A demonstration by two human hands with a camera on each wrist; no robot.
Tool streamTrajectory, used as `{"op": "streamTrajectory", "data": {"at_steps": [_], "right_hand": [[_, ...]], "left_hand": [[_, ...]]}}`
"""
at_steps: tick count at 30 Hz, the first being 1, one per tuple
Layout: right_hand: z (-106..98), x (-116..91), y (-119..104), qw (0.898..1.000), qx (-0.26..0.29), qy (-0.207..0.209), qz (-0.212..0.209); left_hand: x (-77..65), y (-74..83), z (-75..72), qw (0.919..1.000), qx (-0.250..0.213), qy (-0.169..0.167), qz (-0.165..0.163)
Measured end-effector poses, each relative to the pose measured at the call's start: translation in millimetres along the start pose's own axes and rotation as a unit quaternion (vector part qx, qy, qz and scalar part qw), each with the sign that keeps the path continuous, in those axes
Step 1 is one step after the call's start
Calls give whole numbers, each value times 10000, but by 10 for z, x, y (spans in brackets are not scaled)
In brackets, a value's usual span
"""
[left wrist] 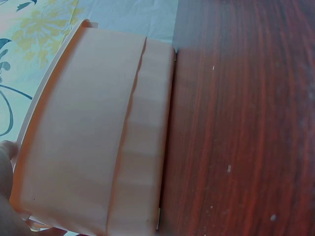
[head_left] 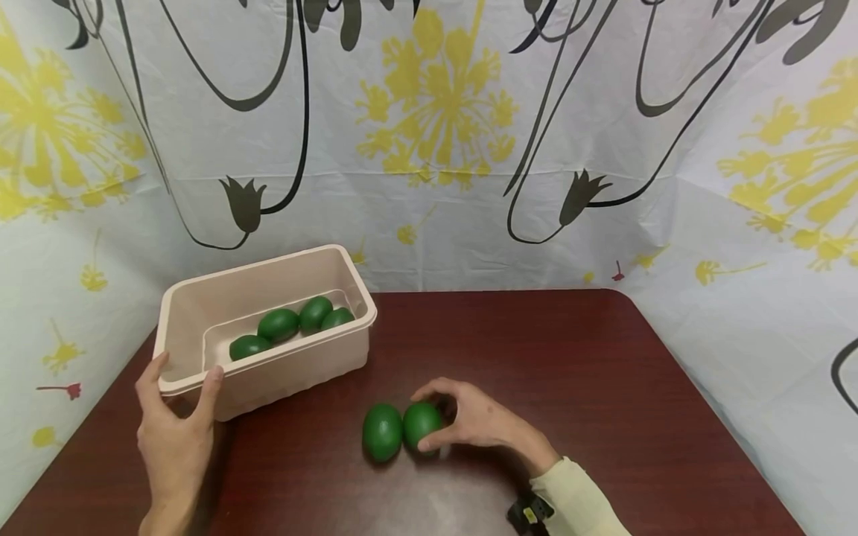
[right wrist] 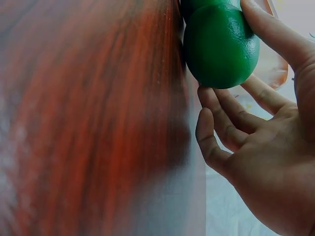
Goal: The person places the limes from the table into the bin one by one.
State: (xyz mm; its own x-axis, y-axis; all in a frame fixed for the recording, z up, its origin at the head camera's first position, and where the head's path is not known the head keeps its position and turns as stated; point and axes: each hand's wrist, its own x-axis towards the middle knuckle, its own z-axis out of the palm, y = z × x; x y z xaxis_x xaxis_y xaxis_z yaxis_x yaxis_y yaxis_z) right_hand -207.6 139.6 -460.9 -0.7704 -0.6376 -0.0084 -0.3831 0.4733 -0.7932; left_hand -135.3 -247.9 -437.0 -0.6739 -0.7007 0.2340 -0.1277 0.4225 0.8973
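My left hand (head_left: pixel 176 439) grips the near left corner of a beige plastic box (head_left: pixel 302 372), with the thumb on the near rim and a finger at the left end. Inside the box lie several glossy green oval fruits (head_left: pixel 278 325). On the table in front of it, two more stand side by side. My right hand (head_left: pixel 479 417) has its thumb and fingers around the right green fruit (head_left: pixel 421 424), also seen in the right wrist view as a smooth green fruit (right wrist: pixel 221 49). The left green fruit (head_left: pixel 383 433) touches or nearly touches it.
A dark red-brown wooden table (head_left: pixel 536 335) carries everything. White cloth (head_left: pixel 442 246) with yellow and grey plant prints hangs behind and at both sides. The box stands by the table's back left edge. A small black device (head_left: pixel 529 514) sits at my right wrist.
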Motion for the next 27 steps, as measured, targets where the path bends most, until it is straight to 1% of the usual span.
{"op": "streamTrajectory", "data": {"at_steps": [4, 10, 15, 20, 27], "right_hand": [[17, 1, -8, 9999, 74, 40, 54], [26, 15, -15, 9994, 259, 194, 92], [10, 38, -33, 9980, 444, 457, -14], [-2, 60, -55, 9962, 417, 757, -85], [-10, 82, -85, 9928, 455, 1111, -25]], "left_hand": [[-5, -2, -10, 10000, 60, 51, -43], [5, -24, -20, 9999, 126, 19, -18], [16, -31, -11, 10000, 91, 23, 13], [17, -31, -1, 10000, 52, 45, 49], [24, -28, 17, 9999, 5, 87, 76]]}}
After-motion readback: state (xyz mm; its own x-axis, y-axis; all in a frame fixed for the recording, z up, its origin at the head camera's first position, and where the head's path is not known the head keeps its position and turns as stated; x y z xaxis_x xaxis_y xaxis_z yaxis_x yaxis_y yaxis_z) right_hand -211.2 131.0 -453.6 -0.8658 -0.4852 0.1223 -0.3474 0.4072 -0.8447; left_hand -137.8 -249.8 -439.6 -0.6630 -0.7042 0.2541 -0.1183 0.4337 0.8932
